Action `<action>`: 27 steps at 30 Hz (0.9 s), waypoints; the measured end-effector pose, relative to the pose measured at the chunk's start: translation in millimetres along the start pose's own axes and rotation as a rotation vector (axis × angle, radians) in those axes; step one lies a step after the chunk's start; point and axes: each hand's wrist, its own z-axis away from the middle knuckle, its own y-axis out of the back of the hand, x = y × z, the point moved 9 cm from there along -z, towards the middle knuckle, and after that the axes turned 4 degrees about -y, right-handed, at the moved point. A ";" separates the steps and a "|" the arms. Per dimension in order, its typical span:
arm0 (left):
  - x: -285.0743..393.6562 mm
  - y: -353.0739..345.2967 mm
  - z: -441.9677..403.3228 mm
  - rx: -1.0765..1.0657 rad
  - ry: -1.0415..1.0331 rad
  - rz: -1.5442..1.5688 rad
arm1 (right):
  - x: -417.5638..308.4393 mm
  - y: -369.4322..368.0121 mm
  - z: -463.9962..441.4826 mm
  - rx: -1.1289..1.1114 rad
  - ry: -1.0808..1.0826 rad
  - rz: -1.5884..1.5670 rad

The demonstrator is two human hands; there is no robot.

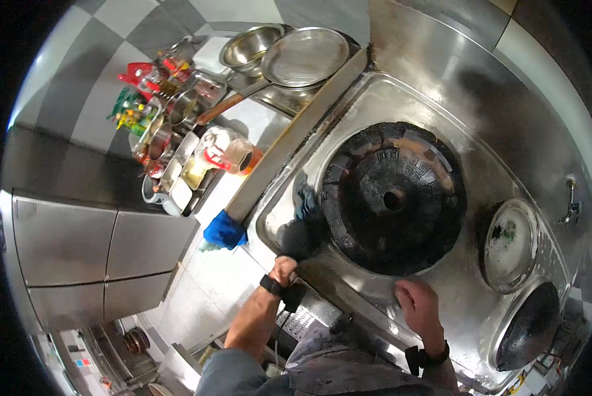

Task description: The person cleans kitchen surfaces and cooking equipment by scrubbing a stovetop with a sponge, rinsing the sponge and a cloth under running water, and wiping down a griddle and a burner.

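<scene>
The left hand [284, 269] is at the near-left edge of the stainless-steel stovetop [348, 99], against a dark, rounded item [299, 239], perhaps a bunched cloth; its fingers are obscured, so I cannot tell whether they grip it. That item lies just left of the blackened wok burner ring [368, 228], which sits mid-stovetop. The right hand [418, 307], curled into a loose fist, is near the ring's near edge. A blue cloth [225, 230] lies farther left, and a round metal lid [510, 245] rests to the right.
</scene>
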 end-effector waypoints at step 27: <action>245.7 135.3 73.0 -0.086 0.159 0.607 | 171.5 88.7 104.2 0.188 -0.277 -0.243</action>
